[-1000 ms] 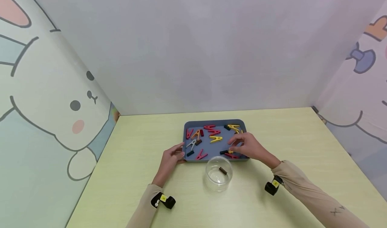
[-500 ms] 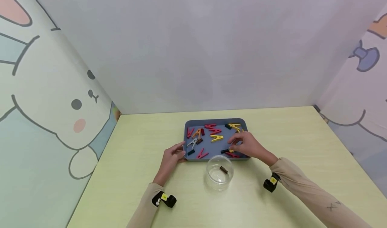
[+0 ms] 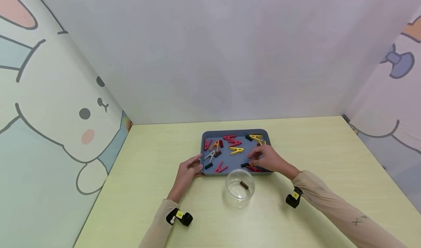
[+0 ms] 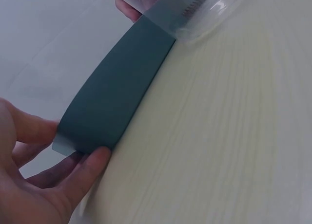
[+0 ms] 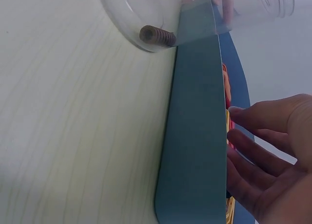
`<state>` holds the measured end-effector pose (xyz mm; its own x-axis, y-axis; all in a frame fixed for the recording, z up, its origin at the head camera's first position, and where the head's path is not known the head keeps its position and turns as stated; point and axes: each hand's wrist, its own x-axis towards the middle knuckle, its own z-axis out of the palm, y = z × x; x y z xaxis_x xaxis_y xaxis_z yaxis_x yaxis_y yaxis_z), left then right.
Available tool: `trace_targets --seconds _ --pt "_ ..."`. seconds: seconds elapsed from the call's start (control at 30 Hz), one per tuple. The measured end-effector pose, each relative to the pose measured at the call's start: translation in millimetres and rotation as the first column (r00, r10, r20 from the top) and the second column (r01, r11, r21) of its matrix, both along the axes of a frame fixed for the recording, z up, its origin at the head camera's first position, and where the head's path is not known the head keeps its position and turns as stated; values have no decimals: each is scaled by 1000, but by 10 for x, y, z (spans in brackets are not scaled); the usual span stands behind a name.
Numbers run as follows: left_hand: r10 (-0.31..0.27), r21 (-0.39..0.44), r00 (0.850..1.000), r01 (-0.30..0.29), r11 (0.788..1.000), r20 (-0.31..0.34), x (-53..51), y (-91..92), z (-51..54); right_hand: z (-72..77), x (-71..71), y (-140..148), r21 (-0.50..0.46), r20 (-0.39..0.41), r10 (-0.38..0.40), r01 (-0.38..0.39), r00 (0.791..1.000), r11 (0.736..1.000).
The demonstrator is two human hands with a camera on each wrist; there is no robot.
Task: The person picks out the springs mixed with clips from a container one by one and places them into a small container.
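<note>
Yellow clip (image 5: 227,118), pinched by the right hand (image 3: 270,159), lies inside the blue-grey tray (image 3: 236,161) near its front-right corner; the left hand (image 3: 184,174) grips the tray's left end on the bench (image 3: 158,149).

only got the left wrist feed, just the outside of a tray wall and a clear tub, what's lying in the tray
Observer: In the head view, the tray holds A-shaped clips in red, yellow, orange and grey.
Operator: ok and what's going on at the far end
Observer: The right hand reaches into the tray near its right end, thumb close to a small black piece.
Operator: any more like that brown bit in the tub
Observer: Yes, a brown ribbed piece lies in the tray beside the grey clip, towards the left end.
</note>
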<state>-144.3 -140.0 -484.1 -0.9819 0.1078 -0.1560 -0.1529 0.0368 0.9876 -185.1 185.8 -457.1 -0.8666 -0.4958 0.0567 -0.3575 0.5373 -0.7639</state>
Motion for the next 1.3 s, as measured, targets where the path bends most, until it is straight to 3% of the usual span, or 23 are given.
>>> trace_targets --seconds 0.1,0.47,0.8,1.07,1.3 --pt "24 -16 1000 -25 1000 -13 -27 1 -105 -1 6 -17 10 0 1 -1 1000 1000" --pt "40 -27 999 -40 999 -13 -19 19 -96 -54 -38 -77 35 -42 22 -20 999 999" --pt "-28 -8 1000 28 1000 9 51 26 173 -118 -93 -124 98 -42 25 -21 999 995" --pt "6 -14 1000 -6 1000 -9 -25 1 -44 -120 -116 -151 132 -106 70 -56 992 990" --pt "50 -44 998 -51 998 -22 -33 23 -91 -119 -123 -159 139 -83 97 -85 992 987"
